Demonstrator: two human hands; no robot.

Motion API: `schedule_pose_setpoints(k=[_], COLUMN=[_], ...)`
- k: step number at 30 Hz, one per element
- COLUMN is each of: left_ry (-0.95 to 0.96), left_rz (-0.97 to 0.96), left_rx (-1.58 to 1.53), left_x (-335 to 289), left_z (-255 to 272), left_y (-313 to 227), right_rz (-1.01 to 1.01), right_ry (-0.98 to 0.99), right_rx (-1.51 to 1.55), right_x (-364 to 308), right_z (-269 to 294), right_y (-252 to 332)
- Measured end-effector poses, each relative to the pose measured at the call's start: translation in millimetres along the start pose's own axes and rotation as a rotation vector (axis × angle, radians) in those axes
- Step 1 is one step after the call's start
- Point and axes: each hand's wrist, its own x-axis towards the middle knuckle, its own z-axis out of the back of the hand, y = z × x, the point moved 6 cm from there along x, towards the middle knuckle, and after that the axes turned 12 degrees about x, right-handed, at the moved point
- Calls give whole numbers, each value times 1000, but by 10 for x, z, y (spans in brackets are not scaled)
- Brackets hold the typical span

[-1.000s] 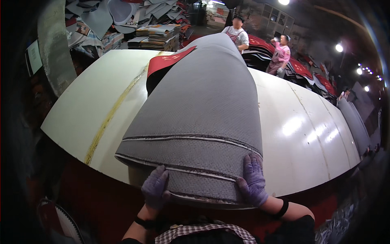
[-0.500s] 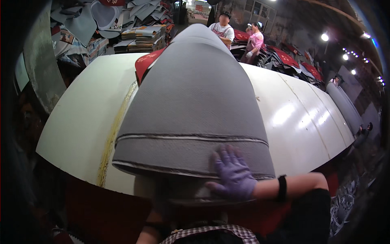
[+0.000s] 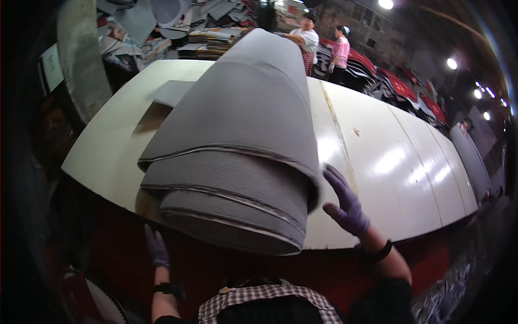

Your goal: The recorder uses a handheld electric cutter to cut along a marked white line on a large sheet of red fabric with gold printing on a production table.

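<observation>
A large roll of grey sheet material (image 3: 232, 108) lies lengthwise on the white table (image 3: 108, 129), its near end reaching past the front edge. That end shows uneven layers, stepped like a cone. My right hand (image 3: 348, 208), in a purple glove, is held just to the right of the roll with fingers spread, apart from it. My left hand (image 3: 156, 247), gloved too, hangs low at the table's front edge, left of the roll's near end. Its fingers are stretched out and nothing is in them.
A grey flap (image 3: 175, 93) sticks out left of the roll. Beyond the table stand two people (image 3: 310, 43), one with an arm toward the roll's far end. Piles of sheets (image 3: 210, 40) and red mats (image 3: 396, 83) lie behind. Another grey roll (image 3: 472, 156) is at the far right.
The roll has shifted and turned leftward, its near-end layers now staggered. My right hand has come off it to the right. My left hand has come into view. The red piece beside it no longer shows.
</observation>
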Motion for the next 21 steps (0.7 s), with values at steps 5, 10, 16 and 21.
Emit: schedule_pose_setpoints(k=[5, 10, 16, 21], left_ry=[-9, -174, -245, -299], left_rz=[-437, -673, -520, -539], left_rx=[215, 686, 174, 181], left_x=[69, 396, 1071, 1235], left_z=[286, -48, 213, 207], left_y=[-2519, -2940, -2267, -1869], right_rz=[-192, 56, -1, -3], right_ry=[14, -46, 30, 115], right_rx=[-25, -29, -157, -313], right_x=[-567, 205, 840, 1183], right_z=[-996, -1986, -2310, -2378], right_y=[-1130, -455, 147, 505])
